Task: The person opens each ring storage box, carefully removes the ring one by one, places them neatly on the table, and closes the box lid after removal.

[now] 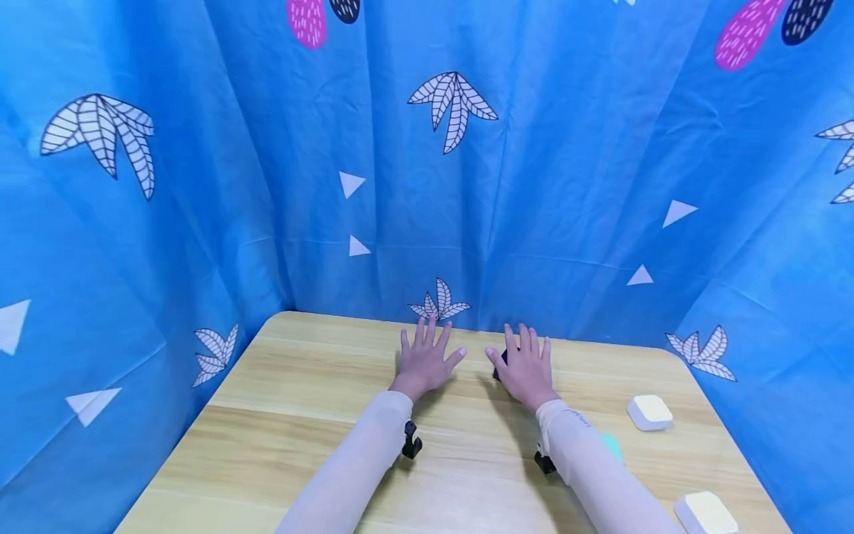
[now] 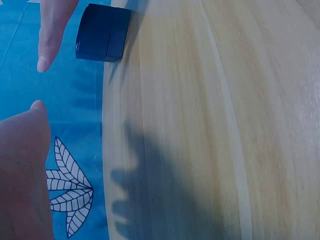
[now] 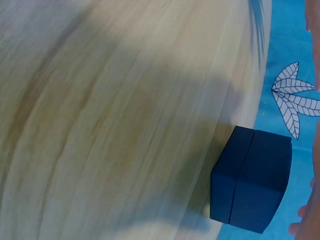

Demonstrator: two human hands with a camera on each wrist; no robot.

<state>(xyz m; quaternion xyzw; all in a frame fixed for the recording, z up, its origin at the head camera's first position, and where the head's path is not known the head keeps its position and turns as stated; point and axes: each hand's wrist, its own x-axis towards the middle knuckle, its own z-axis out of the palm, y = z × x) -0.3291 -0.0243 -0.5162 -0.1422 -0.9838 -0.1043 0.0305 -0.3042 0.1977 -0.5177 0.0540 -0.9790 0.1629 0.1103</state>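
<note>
My left hand (image 1: 427, 363) reaches over the back part of the table with fingers spread and holds nothing. To its right, my right hand (image 1: 525, 371) is stretched out the same way, thumb pointing toward the left one. A small dark navy box (image 3: 252, 180) with a seam around it sits near the table's back edge. In the head view the right hand overlaps most of this box, whose left side shows beside the thumb. The left wrist view shows the box (image 2: 103, 32) at the top, near the right hand's fingers.
Two white rounded blocks (image 1: 649, 412) (image 1: 706, 513) lie on the table's right side. A mint-green object (image 1: 611, 446) is partly hidden behind the right sleeve. A blue patterned curtain (image 1: 333, 148) hangs around the wooden table (image 1: 293, 423). Black camera mounts (image 1: 411, 440) sit at both wrists.
</note>
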